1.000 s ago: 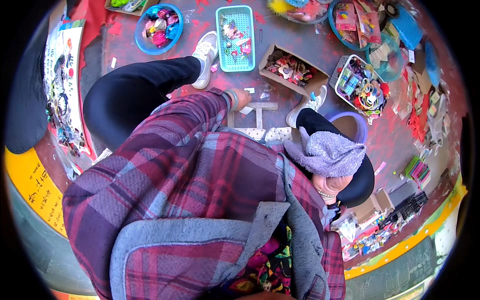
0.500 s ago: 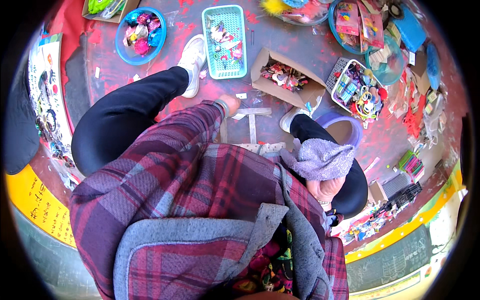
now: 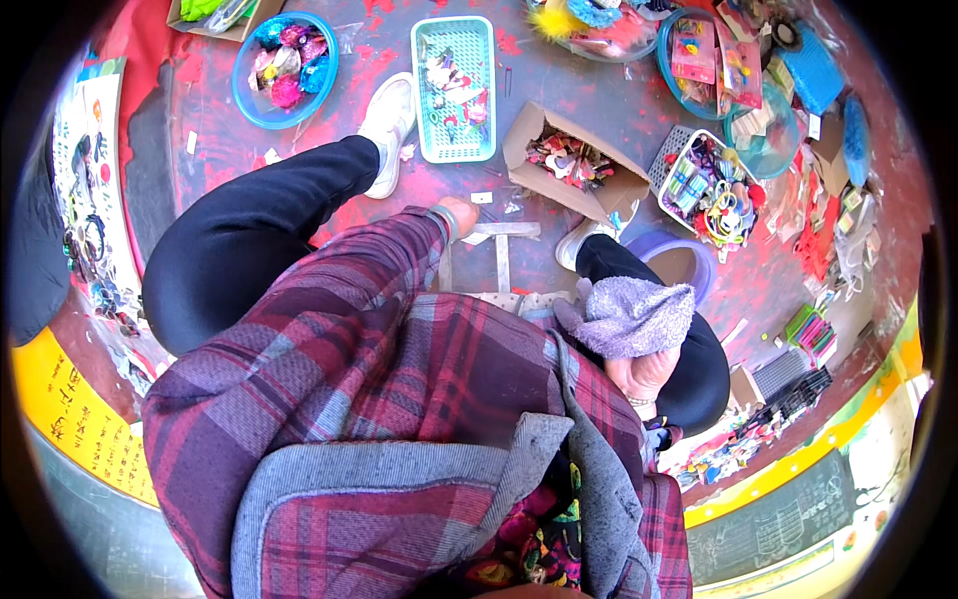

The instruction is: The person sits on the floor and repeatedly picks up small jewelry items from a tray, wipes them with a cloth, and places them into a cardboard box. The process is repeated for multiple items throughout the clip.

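Note:
A lavender fuzzy cloth [image 3: 635, 317] is bunched up over my right knee. My right hand [image 3: 644, 373] grips it from below, its fingers largely covered by the cloth. My left hand [image 3: 463, 216] is low over the floor in front of me, seen from its back, so its fingers are mostly hidden. Just beyond that hand lies a small white tag [image 3: 482, 198]. To its right are pale strips [image 3: 503, 255] in a T shape.
A turquoise basket [image 3: 417, 90] of small trinkets stands ahead, with a cardboard box [image 3: 629, 190] of hair clips to its right. Farther right are a white basket [image 3: 667, 160] of hair ties and a purple ring-shaped tub [image 3: 704, 268]. A blue basin [image 3: 239, 88] sits at far left.
The view has shifted slightly. My right hand still holds the lavender cloth over my knee, and my left hand stays low near the small tag.

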Demonstrator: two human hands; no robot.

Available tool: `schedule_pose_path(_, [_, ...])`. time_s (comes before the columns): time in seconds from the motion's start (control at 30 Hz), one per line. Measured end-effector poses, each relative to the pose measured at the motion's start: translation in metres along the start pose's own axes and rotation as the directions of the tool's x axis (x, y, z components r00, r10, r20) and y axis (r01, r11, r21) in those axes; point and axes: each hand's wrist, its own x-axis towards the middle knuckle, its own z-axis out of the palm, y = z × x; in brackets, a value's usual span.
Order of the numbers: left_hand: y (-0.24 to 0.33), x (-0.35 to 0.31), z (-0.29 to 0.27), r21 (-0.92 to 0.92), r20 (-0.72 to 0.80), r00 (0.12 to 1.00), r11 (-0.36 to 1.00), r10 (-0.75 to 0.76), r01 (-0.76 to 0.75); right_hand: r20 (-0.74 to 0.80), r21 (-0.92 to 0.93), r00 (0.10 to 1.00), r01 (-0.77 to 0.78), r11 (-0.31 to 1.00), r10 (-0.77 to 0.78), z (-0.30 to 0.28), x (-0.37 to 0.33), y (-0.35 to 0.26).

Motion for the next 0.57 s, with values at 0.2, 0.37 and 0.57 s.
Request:
schedule_pose_path(0.2, [-0.001,-0.006,-0.015,0.065,0.041,0.999,0.998,-0.005,0.002,0.008,-0.013,1.000,-0.011,1.000,0.011,0.002,0.000,-0.001])
schedule_pose_path(0.37, [-0.037,-0.008,-0.028,-0.015,-0.250,0.964,0.996,-0.090,0.089,-0.100,-0.030,0.991,-0.098,0.995,0.094,-0.005,-0.003,-0.002])
schedule_pose_path(0.57, [-0.045,-0.013,-0.034,-0.189,-0.281,0.954,0.981,-0.105,0.052,-0.064,-0.128,0.992,-0.115,0.985,0.108,-0.033,0.002,-0.004])
